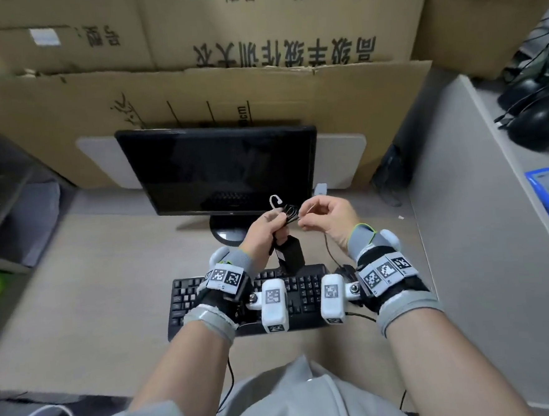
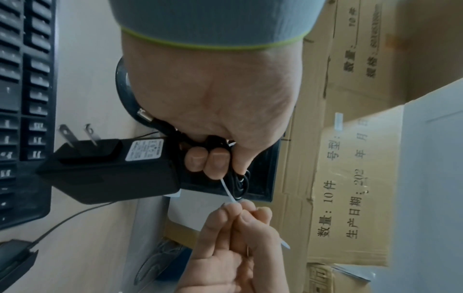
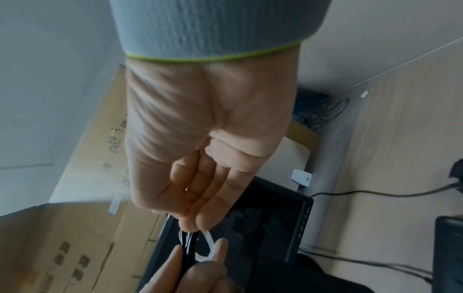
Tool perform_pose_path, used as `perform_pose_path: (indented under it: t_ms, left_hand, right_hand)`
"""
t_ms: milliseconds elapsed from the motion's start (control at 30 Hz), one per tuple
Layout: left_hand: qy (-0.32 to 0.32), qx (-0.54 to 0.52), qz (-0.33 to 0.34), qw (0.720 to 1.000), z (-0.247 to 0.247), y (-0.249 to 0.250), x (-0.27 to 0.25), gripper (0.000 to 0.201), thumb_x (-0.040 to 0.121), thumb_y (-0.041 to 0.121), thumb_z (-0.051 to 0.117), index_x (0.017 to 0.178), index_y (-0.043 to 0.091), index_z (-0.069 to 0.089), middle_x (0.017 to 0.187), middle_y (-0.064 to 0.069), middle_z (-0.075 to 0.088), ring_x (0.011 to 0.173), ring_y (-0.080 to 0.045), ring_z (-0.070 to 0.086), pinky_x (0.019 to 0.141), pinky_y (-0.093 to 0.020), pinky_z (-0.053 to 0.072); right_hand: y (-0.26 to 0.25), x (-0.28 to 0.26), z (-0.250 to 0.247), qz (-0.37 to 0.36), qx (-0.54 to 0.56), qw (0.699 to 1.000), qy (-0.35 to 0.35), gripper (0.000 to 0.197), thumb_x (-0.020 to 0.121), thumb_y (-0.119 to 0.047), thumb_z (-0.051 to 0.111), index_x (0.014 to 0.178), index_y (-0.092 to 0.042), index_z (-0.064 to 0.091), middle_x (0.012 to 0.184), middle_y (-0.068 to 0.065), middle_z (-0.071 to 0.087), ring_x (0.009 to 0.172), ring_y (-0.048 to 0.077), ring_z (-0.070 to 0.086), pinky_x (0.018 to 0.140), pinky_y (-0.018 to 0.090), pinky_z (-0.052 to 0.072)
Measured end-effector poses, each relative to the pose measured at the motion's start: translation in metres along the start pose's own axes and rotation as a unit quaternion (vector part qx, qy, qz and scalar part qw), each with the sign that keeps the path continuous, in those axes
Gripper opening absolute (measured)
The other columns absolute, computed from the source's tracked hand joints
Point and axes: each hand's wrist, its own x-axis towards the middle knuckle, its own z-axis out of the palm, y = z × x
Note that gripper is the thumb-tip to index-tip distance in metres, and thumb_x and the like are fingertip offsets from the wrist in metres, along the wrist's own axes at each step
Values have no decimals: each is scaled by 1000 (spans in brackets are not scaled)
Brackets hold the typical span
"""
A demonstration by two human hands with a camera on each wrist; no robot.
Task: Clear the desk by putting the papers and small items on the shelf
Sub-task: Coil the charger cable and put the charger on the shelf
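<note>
My left hand (image 1: pixel 275 219) grips the coiled black cable (image 1: pixel 290 212) of a black power adapter (image 1: pixel 292 252), which hangs below the fist over the keyboard. In the left wrist view the adapter (image 2: pixel 112 168) shows its two plug prongs and a white label. A white cable tie (image 1: pixel 276 202) loops around the coil. My right hand (image 1: pixel 306 219) pinches the tie's tail between thumb and forefinger, just right of the coil. The left wrist view shows the tie (image 2: pixel 228 190) stretched between both hands, and the right wrist view shows its loop (image 3: pixel 209 243).
A dark monitor (image 1: pixel 225 169) stands behind the hands, with a black keyboard (image 1: pixel 292 291) and a mouse (image 1: pixel 346 271) below them. Cardboard boxes (image 1: pixel 254 30) wall the back. A grey partition (image 1: pixel 480 193) bounds the right, a dark shelf unit (image 1: pixel 2 194) the left.
</note>
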Motion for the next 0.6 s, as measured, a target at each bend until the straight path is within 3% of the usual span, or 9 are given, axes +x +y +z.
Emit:
perform_pose_path:
  t_ms: [100, 267, 333, 433, 600]
  left_hand:
    - [30, 4, 22, 999, -32, 15, -25, 18, 103, 5, 42, 88, 13, 48, 56, 8, 36, 48, -5, 31, 48, -17, 27]
    - [85, 20, 29, 996, -69, 32, -49, 21, 103, 7, 41, 85, 14, 48, 48, 9, 39, 45, -6, 31, 46, -18, 24]
    - [100, 21, 32, 994, -93, 41, -62, 23, 102, 8, 41, 82, 15, 49, 47, 10, 38, 46, -7, 29, 46, -20, 21]
    - [130, 25, 34, 991, -124, 49, -75, 23, 100, 7, 45, 82, 16, 54, 47, 10, 35, 44, -6, 27, 45, -21, 18]
    - [179, 29, 48, 982, -154, 64, -95, 17, 99, 5, 47, 93, 14, 61, 56, 4, 34, 36, 0, 30, 38, -14, 23]
  right_hand:
    - [-16, -15, 41, -20, -39, 999, -6, 18, 71, 14, 69, 74, -3, 67, 73, 11, 64, 69, 17, 60, 76, 30, 56]
    - [-33, -29, 89, -50, -44, 998, -20, 13, 77, 11, 69, 89, 6, 71, 84, 10, 69, 68, 3, 64, 67, 10, 51]
    - [-39, -36, 114, -50, -11, 998, -35, 20, 81, 7, 69, 101, 9, 71, 93, 12, 72, 77, 6, 67, 74, 15, 56]
    - [-46, -41, 143, -62, -4, 997, -46, 23, 85, -5, 70, 107, -2, 73, 97, 12, 74, 87, 13, 64, 93, 28, 52]
    - [-58, -47, 188, -84, 37, 992, -88, 21, 92, -6, 61, 110, -3, 71, 76, 8, 61, 79, 14, 58, 91, 34, 54]
